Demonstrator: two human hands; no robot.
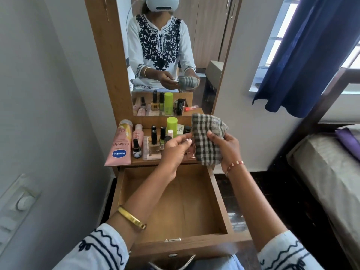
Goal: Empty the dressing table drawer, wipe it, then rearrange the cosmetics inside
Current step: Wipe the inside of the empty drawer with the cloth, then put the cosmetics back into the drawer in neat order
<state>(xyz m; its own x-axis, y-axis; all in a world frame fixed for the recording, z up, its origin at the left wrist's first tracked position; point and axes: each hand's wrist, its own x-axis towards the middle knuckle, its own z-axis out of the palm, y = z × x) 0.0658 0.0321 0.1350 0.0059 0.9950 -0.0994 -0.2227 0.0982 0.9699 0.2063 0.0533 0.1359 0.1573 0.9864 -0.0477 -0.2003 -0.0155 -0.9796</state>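
A: Checked cloth [208, 140], black-and-cream weave, soft and bunched, was held up at centre frame above the drawer [124, 184]. Right hand [224, 147] gripped it, thumb over the front, fingers curled behind. Left hand [176, 148] was at its left edge, fingertips pinched together; whether they had hold of the fabric I could not tell.

B: Purpose of that hold?

A: Probably folding it into a pad for wiping. Drawer stood pulled out at lower centre: bare brown wood-grain laminate, square, shallow walls, nothing inside that showed.

B: And the cosmetics?

A: Crowded on the dressing table shelf [165, 161] at centre left, likely parked there to clear the drawer. Pink Vaseline tube [119, 145], glossy and flat, lay at the far left. Lime-green cylinder [171, 125] stood upright near the mirror [169, 55], black-capped nail polish bottles [154, 141] clustered before it.

B: Stage?

A: Emptying looked done; wiping not begun.
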